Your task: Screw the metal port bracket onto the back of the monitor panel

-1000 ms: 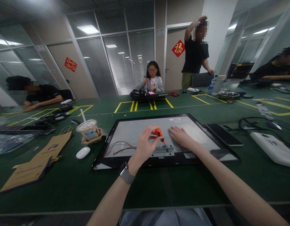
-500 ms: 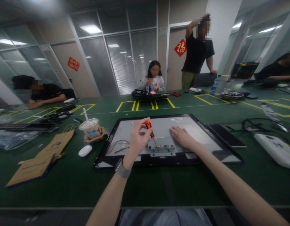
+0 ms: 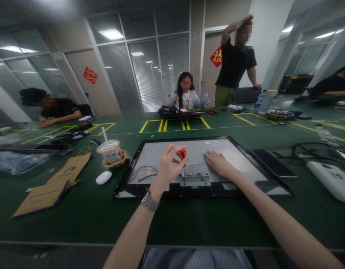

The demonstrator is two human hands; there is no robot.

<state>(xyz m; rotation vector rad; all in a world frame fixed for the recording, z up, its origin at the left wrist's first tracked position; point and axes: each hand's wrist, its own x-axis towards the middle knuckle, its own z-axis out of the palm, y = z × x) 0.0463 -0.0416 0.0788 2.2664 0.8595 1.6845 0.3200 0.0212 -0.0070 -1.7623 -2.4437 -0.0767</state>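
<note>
A black-framed monitor panel [image 3: 150,194] lies face down on the green table, its grey metal back up. My left hand [image 3: 167,169] pinches an orange-handled screwdriver [image 3: 183,154], held upright with its tip on the small metal bracket [image 3: 195,178] near the panel's front edge. My right hand [image 3: 219,163] lies flat, fingers stretched out, on the metal back just right of the bracket. Thin red and white wires [image 3: 143,172] run across the panel's left part.
Left of the panel are a white mouse [image 3: 103,177], a lidded drink cup with a straw [image 3: 110,151] and brown paper bags [image 3: 49,185]. A dark phone [image 3: 273,163], cables and a white device [image 3: 330,178] lie to the right. Other people sit or stand at the far side.
My left hand shifted the screwdriver from the bracket's right part to its left part, lifting it on the way and setting it upright. The right hand stayed flat on the panel.
</note>
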